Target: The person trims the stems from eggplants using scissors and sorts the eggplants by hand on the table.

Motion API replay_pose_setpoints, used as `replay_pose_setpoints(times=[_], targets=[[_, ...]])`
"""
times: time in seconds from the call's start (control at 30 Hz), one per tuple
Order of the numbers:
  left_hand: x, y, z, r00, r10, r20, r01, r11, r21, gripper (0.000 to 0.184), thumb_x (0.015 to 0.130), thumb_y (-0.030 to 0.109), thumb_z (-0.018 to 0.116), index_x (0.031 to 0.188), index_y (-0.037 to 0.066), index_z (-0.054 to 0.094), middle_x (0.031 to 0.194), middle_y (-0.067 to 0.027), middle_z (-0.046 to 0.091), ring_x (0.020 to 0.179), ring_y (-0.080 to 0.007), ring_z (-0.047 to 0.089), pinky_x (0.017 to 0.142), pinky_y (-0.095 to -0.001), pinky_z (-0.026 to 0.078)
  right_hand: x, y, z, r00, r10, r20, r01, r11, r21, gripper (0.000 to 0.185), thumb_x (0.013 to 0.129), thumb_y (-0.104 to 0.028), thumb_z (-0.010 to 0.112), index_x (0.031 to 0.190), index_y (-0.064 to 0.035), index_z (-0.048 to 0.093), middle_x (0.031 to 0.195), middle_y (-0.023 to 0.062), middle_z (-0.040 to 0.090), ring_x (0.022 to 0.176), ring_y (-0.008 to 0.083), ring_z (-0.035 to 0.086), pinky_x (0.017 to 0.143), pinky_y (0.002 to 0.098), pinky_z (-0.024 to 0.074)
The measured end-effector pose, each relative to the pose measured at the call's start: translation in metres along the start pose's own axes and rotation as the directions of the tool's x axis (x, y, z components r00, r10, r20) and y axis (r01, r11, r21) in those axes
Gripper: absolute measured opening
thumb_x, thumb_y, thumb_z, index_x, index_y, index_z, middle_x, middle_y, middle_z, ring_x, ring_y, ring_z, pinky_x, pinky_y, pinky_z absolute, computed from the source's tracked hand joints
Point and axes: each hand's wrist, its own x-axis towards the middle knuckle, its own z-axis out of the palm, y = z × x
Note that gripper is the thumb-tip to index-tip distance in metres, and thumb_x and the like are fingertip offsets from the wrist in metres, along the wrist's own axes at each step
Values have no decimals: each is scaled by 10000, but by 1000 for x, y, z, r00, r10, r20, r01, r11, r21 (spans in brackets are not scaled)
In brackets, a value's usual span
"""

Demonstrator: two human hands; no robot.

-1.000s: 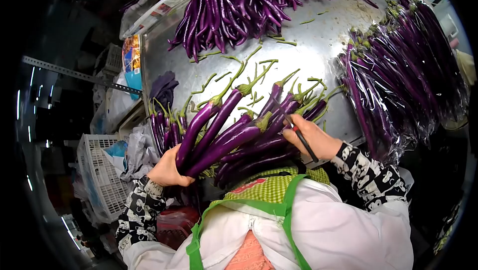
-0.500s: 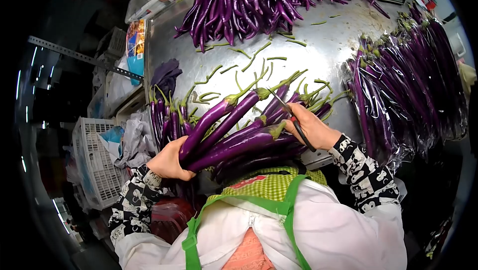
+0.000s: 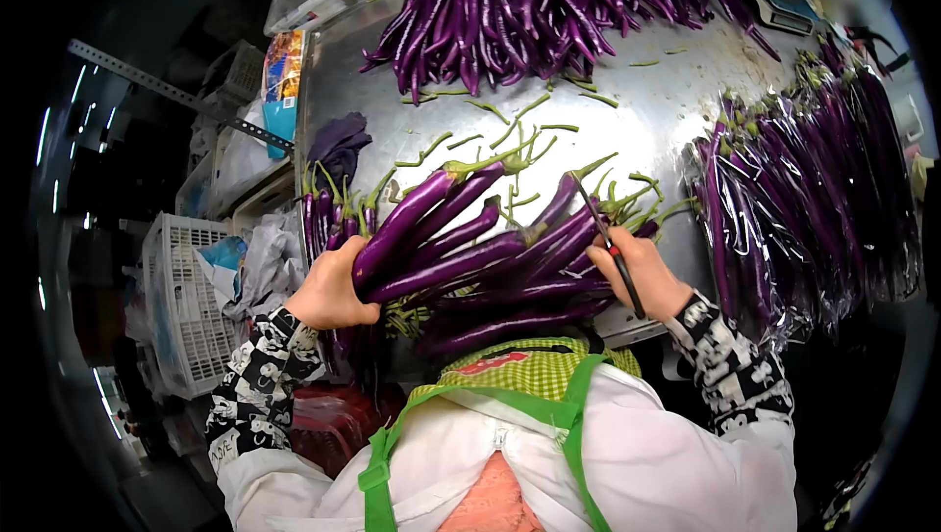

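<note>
My left hand is closed around the lower ends of a few long purple eggplants, whose green stems point up and to the right. My right hand grips a pair of scissors with dark handles and a touch of red. Their blades point up and left, beside the stem of an eggplant in the heap between my hands. More eggplants lie crosswise near the apron. Short cut stems are scattered over the metal table.
A big pile of loose eggplants covers the far side. Eggplants in clear plastic bags stand in rows at right. A dark cloth lies at the left edge, above a smaller eggplant bunch. Beyond is a white crate.
The scissors have shifted slightly right and down, away from the stems of the held eggplants. My left hand keeps its hold. The whole view has shifted a little.
</note>
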Motion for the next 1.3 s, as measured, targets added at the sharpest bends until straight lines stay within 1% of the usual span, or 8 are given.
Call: replay_pose_setpoints(times=[0.07,0.17,0.7,0.8,0.83,0.97,1.1,1.3], targets=[[0,-1,3,994,-22,-104,33,993,110,639,570,156,760,1122,-12,484,795,-214,630,795,-394,635,720,-417,502,-5,-44,-19,940,228,254,-306,893,331,284,995,-278,488,1120,-24,503,731,11,535,596,75,538,520,240,434],[3,8,6,984,-23,-178,57,981,186,648,571,169,759,1127,-1,473,734,-192,616,737,-393,628,683,-438,490,-3,-64,-16,881,157,446,-402,747,530,353,1016,-326,411,1206,-33,463,849,27,562,682,91,572,575,227,461],[1,26,27,987,85,-136,-29,929,369,634,566,184,764,1126,57,496,733,-166,592,723,-372,603,654,-458,465,37,-66,42,966,190,176,-256,808,531,321,1002,-340,451,892,-41,490,632,8,513,484,90,503,423,242,417],[11,23,23,994,28,-108,8,947,321,630,578,193,759,1131,51,492,769,-183,610,760,-389,607,678,-448,477,32,-49,44,974,-143,-177,176,966,191,168,960,-156,542,941,11,537,607,75,520,508,159,533,485,301,421],[13,22,21,995,13,-101,14,966,260,624,576,174,761,1128,37,503,783,-172,617,762,-348,621,693,-411,485,30,-47,37,954,-195,-229,217,974,72,188,932,-151,582,913,30,533,629,181,576,546,351,599,515,405,460],[28,-2,10,999,14,-45,-22,984,-175,604,562,106,771,1110,-6,543,837,-96,624,768,-178,600,740,-300,485,8,-12,-1,874,-221,-433,94,950,-296,177,923,-140,587,926,29,535,693,194,610,585,370,613,528,400,470],[40,-5,-9,981,-136,135,188,540,-820,586,631,41,751,1162,-13,509,965,-101,626,856,-192,645,785,-334,532,-43,58,-34,860,183,-477,-376,858,-350,361,864,-205,664,1105,31,536,796,215,625,723,411,619,627,453,477],[72,-18,-2,990,104,100,111,-107,-988,610,752,55,664,1306,13,412,1144,-189,585,991,-343,641,862,-479,562,-98,115,-19,813,395,-427,-577,641,-506,631,768,-280,725,1240,33,446,923,253,637,906,449,602,784,496,485]])
